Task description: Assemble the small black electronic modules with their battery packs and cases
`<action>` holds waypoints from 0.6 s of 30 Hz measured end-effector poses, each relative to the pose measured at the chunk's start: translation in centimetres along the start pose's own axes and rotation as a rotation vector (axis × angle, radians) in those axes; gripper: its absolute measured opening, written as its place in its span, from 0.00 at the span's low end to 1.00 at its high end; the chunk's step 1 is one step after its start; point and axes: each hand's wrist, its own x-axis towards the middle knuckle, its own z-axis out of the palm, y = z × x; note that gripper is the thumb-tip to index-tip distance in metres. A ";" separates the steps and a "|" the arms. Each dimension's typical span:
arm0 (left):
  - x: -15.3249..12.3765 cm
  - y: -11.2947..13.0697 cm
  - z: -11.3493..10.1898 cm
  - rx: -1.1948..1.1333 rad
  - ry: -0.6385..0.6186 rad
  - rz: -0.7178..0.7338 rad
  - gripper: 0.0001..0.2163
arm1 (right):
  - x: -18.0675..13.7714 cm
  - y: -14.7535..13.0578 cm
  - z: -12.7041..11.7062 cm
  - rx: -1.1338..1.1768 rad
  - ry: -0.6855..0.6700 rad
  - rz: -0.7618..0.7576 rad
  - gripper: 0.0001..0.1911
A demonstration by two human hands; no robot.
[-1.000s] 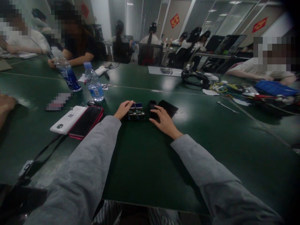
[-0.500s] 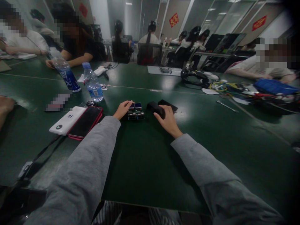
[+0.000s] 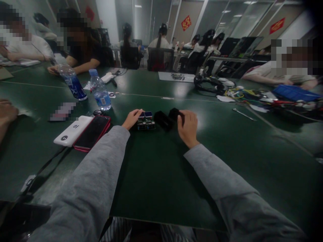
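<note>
Two small circuit boards [image 3: 146,121] stand side by side on the green table, with dark screens on top and metal ports facing me. My left hand [image 3: 131,119] is closed at their left edge, fingertips over the back corner. To the right of the boards sits a black plastic case part [image 3: 163,120]. Just beyond it, my right hand [image 3: 188,127] grips a second black case part [image 3: 174,115] by its right side, fingers wrapped over it. Much of that part is hidden by the fingers, and its lower edge is dark and hard to make out.
A red-cased phone [image 3: 93,132] and a white power bank [image 3: 73,131] lie left of my forearm. Behind them stand a water bottle [image 3: 101,90] and a blue-labelled bottle [image 3: 73,82]. Tangled cables [image 3: 248,95] and tweezers [image 3: 244,114] are at right. Other people sit around the table.
My right hand has let go of the first black case part, which now stands beside the boards. It has shifted right and taken hold of the other part. My left hand has stayed in place.
</note>
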 end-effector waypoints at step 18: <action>0.1 0.2 -0.4 -0.002 0.318 0.047 0.19 | -2.8 8.0 -5.0 -0.022 -0.123 0.108 0.39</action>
